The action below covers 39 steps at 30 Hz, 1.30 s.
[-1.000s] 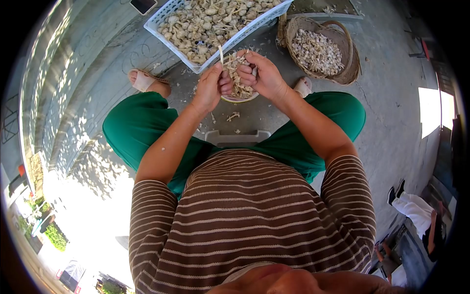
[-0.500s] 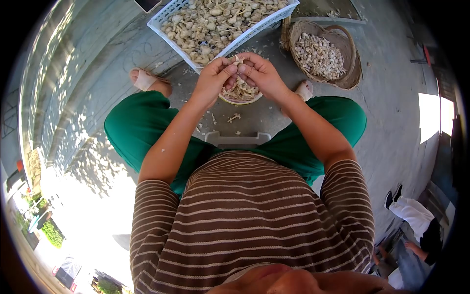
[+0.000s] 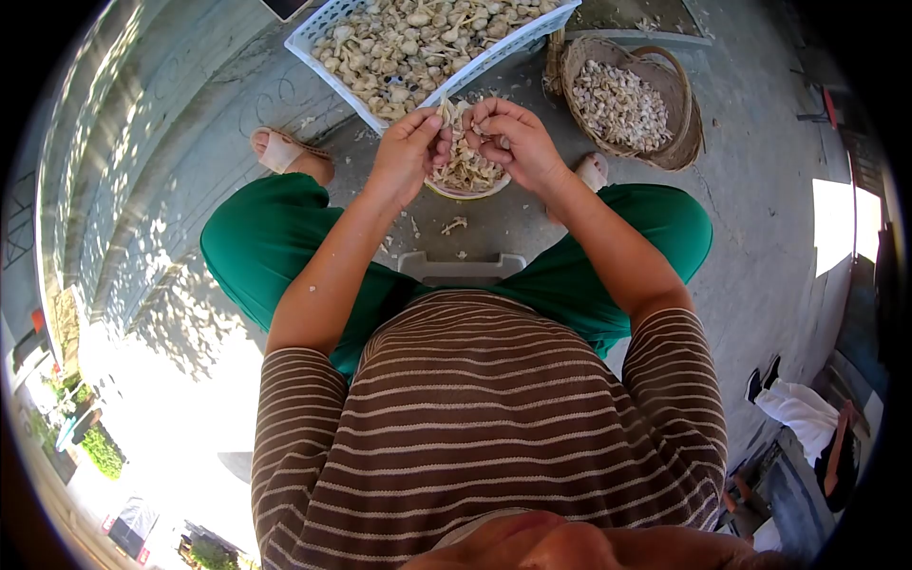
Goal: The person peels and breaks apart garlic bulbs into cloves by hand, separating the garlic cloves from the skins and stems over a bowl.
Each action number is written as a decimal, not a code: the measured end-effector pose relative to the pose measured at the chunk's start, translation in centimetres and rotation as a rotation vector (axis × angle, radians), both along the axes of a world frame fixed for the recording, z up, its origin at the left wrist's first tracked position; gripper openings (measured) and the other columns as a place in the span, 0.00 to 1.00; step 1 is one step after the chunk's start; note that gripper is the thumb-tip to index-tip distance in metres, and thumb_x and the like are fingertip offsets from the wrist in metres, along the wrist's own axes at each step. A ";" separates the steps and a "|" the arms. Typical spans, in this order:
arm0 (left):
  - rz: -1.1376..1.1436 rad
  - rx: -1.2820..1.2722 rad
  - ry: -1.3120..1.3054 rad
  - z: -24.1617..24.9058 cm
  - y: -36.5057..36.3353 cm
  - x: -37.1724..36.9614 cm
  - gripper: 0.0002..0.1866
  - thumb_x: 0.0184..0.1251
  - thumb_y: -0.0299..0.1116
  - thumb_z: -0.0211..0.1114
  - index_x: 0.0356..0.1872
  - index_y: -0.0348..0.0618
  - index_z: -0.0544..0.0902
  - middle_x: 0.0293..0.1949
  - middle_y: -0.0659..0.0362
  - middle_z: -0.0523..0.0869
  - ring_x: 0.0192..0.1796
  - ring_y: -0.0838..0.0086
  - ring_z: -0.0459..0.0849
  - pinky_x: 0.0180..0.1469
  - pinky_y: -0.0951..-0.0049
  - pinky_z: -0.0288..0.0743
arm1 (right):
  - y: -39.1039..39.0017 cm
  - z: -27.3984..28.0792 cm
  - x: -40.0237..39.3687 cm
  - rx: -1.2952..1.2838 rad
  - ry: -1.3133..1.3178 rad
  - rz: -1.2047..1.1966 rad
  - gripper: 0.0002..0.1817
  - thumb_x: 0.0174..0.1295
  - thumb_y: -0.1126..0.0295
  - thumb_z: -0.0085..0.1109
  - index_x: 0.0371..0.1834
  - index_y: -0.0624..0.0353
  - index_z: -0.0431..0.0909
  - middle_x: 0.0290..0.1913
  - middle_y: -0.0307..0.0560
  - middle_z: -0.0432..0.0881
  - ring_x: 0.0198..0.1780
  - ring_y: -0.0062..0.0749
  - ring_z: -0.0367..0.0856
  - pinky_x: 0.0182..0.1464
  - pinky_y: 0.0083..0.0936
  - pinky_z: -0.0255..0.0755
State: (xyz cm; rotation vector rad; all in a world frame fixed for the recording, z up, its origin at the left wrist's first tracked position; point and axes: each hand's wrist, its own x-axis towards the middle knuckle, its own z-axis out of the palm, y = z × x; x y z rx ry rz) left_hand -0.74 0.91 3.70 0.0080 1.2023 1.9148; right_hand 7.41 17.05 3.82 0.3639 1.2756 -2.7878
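Note:
Both my hands are above a bowl heaped with dry garlic skins and stalks. My left hand is closed, with a pale piece of garlic stalk pinched between thumb and fingertips. A short gap separates it from my right hand. The fingers of that hand are curled together, and a small pale bit shows at them, too small to name for sure. Just beyond the hands stands a light blue plastic crate full of whole garlic bulbs.
To the right, a woven basket holds separated garlic cloves. Garlic scraps lie on the concrete floor. A grey stool edge shows between my legs. Another person in white trousers is at the lower right.
My hands, together on one piece of garlic before, have moved apart. The left keeps a piece of stalk, and the right has shifted a little to the right. The other person's arm has moved.

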 end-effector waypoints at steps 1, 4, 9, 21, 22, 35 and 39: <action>0.022 -0.018 0.015 -0.1 0.1 0.0 0.09 0.69 0.29 0.54 0.44 0.35 0.75 0.29 0.60 0.76 0.27 0.80 0.71 0.27 0.80 0.66 | 0.2 0.3 -0.1 -0.090 -0.016 -0.011 0.04 0.64 0.72 0.50 0.39 0.58 0.71 0.31 0.38 0.75 0.22 0.16 0.65 0.20 0.09 0.51; -0.031 -0.007 0.078 -0.1 0.0 0.0 0.08 0.68 0.27 0.54 0.44 0.34 0.74 0.29 0.61 0.76 0.27 0.81 0.71 0.27 0.81 0.65 | 0.2 0.2 0.0 -0.052 0.003 -0.019 0.04 0.64 0.70 0.52 0.38 0.58 0.71 0.29 0.37 0.74 0.22 0.15 0.65 0.20 0.09 0.52; -0.115 -0.098 0.304 0.6 0.5 0.8 0.08 0.68 0.25 0.54 0.46 0.40 0.71 0.30 0.62 0.76 0.30 0.81 0.71 0.31 0.80 0.66 | -0.6 -0.7 -0.3 0.437 0.076 -0.018 0.05 0.61 0.70 0.58 0.36 0.58 0.73 0.27 0.34 0.72 0.21 0.14 0.64 0.20 0.10 0.52; -0.116 0.171 -0.023 0.8 -0.1 0.1 0.09 0.66 0.24 0.55 0.46 0.41 0.72 0.30 0.61 0.74 0.30 0.79 0.69 0.29 0.78 0.64 | 0.6 -1.6 -0.2 0.216 -0.004 0.027 0.05 0.61 0.72 0.59 0.35 0.62 0.78 0.25 0.36 0.77 0.23 0.14 0.68 0.24 0.13 0.62; -0.090 0.187 -0.047 0.8 -0.1 0.1 0.08 0.66 0.24 0.55 0.44 0.40 0.73 0.29 0.62 0.74 0.29 0.80 0.69 0.28 0.79 0.63 | 1.0 -1.8 -0.3 0.673 0.019 0.076 0.05 0.61 0.72 0.58 0.37 0.61 0.78 0.26 0.35 0.77 0.24 0.15 0.70 0.25 0.15 0.65; -0.063 -0.203 0.593 -0.1 0.3 0.6 0.08 0.62 0.22 0.58 0.42 0.37 0.75 0.27 0.66 0.73 0.26 0.86 0.68 0.28 0.84 0.62 | 0.6 -0.3 -0.5 0.908 0.183 0.053 0.11 0.57 0.73 0.63 0.41 0.61 0.74 0.32 0.33 0.76 0.36 0.11 0.72 0.38 0.13 0.69; -0.061 -0.167 0.496 0.2 0.2 0.5 0.07 0.62 0.21 0.59 0.41 0.36 0.75 0.29 0.63 0.77 0.29 0.83 0.73 0.32 0.82 0.68 | 0.5 -1.8 -0.8 0.708 0.222 -0.011 0.12 0.54 0.69 0.66 0.37 0.61 0.75 0.26 0.35 0.77 0.30 0.15 0.72 0.34 0.17 0.69</action>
